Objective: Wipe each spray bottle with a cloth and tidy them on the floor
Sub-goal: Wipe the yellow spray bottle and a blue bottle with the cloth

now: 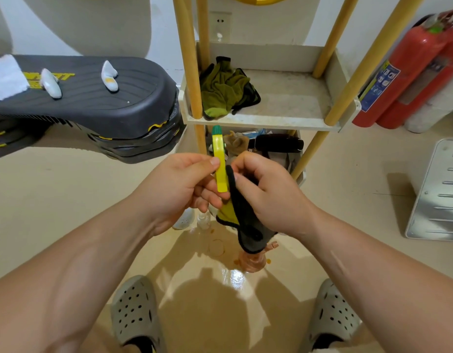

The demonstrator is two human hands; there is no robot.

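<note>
My left hand (187,184) grips a spray bottle by its yellow trigger head (219,164), which has a green nozzle tip at the top. The bottle's body is hidden behind my hands. My right hand (266,192) holds a black and grey cloth (245,220) with a yellow inner side against the trigger head. On the floor under my hands stand a clear bottle (203,220), a white round object (184,219) and a brown bottle (253,261), partly hidden by the cloth.
A wooden-legged shelf unit (284,118) stands ahead with a green cloth (225,90) on its tray and clutter below. Stacked dark steppers (93,103) lie at the left, red fire extinguishers (408,72) and a metal panel (439,192) at the right. My feet in grey clogs (136,312) are below.
</note>
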